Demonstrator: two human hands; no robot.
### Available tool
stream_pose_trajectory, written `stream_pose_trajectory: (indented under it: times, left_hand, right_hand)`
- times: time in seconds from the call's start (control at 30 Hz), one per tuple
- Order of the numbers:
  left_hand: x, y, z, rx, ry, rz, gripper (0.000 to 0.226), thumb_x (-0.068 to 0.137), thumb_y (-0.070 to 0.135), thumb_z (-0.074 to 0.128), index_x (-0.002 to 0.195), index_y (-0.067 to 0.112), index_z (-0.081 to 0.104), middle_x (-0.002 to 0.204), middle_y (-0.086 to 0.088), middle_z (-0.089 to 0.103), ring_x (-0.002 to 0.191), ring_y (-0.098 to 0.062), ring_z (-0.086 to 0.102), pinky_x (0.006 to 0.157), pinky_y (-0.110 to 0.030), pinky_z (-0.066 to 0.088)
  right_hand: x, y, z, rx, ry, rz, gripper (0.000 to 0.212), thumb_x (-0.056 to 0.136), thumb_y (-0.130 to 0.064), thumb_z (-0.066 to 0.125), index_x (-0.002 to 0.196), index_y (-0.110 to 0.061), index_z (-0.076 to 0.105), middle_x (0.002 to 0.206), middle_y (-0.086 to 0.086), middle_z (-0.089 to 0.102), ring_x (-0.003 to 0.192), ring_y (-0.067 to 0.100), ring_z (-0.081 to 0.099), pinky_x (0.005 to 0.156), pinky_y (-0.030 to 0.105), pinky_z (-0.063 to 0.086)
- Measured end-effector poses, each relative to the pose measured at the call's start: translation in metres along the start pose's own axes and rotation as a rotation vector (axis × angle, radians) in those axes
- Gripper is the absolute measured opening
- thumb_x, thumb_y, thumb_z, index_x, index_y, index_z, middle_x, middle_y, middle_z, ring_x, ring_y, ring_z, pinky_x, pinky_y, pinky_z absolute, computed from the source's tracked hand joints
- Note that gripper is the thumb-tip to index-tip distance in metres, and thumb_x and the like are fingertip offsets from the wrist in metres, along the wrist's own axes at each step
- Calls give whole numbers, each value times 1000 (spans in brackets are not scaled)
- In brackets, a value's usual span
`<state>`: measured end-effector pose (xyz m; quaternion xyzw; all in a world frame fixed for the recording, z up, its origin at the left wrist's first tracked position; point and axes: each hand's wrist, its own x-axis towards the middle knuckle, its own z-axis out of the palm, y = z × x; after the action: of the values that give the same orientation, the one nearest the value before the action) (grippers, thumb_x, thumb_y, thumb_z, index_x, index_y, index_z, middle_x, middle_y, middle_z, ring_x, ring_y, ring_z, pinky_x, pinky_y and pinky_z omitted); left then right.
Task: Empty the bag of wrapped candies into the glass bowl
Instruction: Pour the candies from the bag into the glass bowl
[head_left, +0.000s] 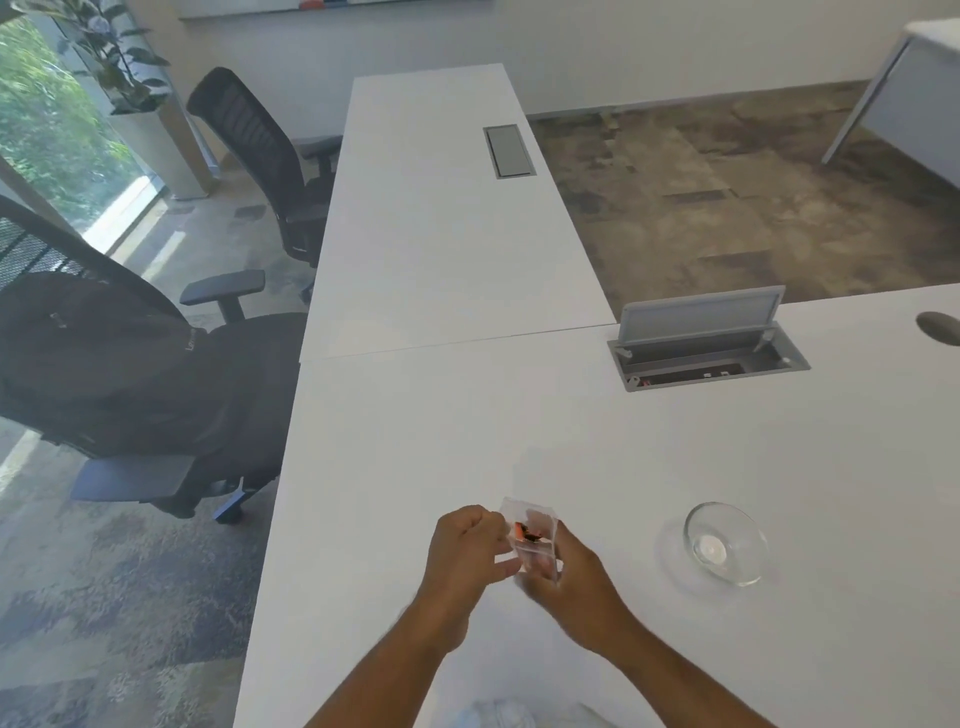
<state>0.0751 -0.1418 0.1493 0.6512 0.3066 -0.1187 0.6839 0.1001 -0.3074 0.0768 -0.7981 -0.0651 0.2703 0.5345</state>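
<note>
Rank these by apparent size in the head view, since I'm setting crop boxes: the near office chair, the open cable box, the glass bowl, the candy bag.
1. Near office chair
2. Open cable box
3. Glass bowl
4. Candy bag, partly hidden by both hands; apparently only slightly smaller than the bowl.

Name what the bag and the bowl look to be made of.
Bag: thin clear plastic film, probably; the candies and fingers show through it.
Bowl: clear glass by the look; smooth, glossy, with the white table visible through it.

white desks (441, 234), black mesh chairs (260, 156)
</note>
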Motion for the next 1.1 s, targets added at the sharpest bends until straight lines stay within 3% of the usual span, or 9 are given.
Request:
stream_pose_trajectory:
  times: [0.07,0.17,0.3,0.4,0.5,0.67,0.83,0.93,1.1]
  left_hand:
    - [2,0,8,-9,-41,-2,27,103,11,59,76,9,63,106,-23,83,106,-33,84,100,-53,68]
    - [12,-6,20,28,-39,23,37,113,32,54,92,8,72,110,-10,84,109,-26,81,100,-49,66]
    - [34,-31,40,133,-81,48,28,115,28,50,116,18,75,127,0,77,129,-23,69,108,-42,56]
    - [44,-47,66,64,-240,-38,37,115,35,48,122,15,79,128,-9,80,129,-25,71,115,-44,54]
    - [48,-59,91,-100,-343,-204,57,118,42,39,124,1,79,124,-21,83,118,-35,78,112,-46,59]
    - [48,-76,130,-174,-471,-238,38,109,23,56,116,-7,78,132,-31,76,110,-32,76,117,-49,57]
    - [49,-85,167,-26,-413,-249,27,110,4,59,114,3,85,111,-21,85,96,-23,78,95,-32,63]
    - [50,-82,188,10,-384,-249,30,106,-5,57,107,2,86,112,-28,84,92,-25,79,89,-31,65]
    - [56,-81,217,22,-339,-281,27,101,-12,61,107,0,84,108,-22,87,94,-29,86,82,-32,71]
  right_hand:
    - [0,1,-3,23,140,14,41,88,-15,70,121,-37,63,112,-5,76,103,21,73,86,40,62]
    - [-4,8,-16,113,196,82,38,91,-6,70,116,-35,64,107,-12,77,88,10,76,78,43,66]
    - [-13,20,-40,378,176,172,32,87,-6,73,114,-20,64,110,13,76,92,29,75,78,41,64]
    - [-31,25,-61,519,148,227,32,86,-5,82,115,-10,70,110,17,79,101,35,78,88,49,64]
    - [-44,36,-78,613,101,292,47,78,-8,90,120,-5,68,115,22,78,107,38,78,93,46,65]
    - [-54,70,-106,747,217,367,37,87,-3,81,122,2,70,114,24,79,107,38,77,95,43,64]
    - [-57,98,-127,713,372,445,30,84,1,79,113,1,72,113,33,75,87,30,75,79,37,67]
    - [-57,110,-137,739,432,478,20,89,-2,76,109,0,76,109,29,78,91,31,77,87,40,67]
    - [-60,119,-155,838,476,541,16,101,-4,64,107,3,77,104,24,82,102,36,79,87,39,65]
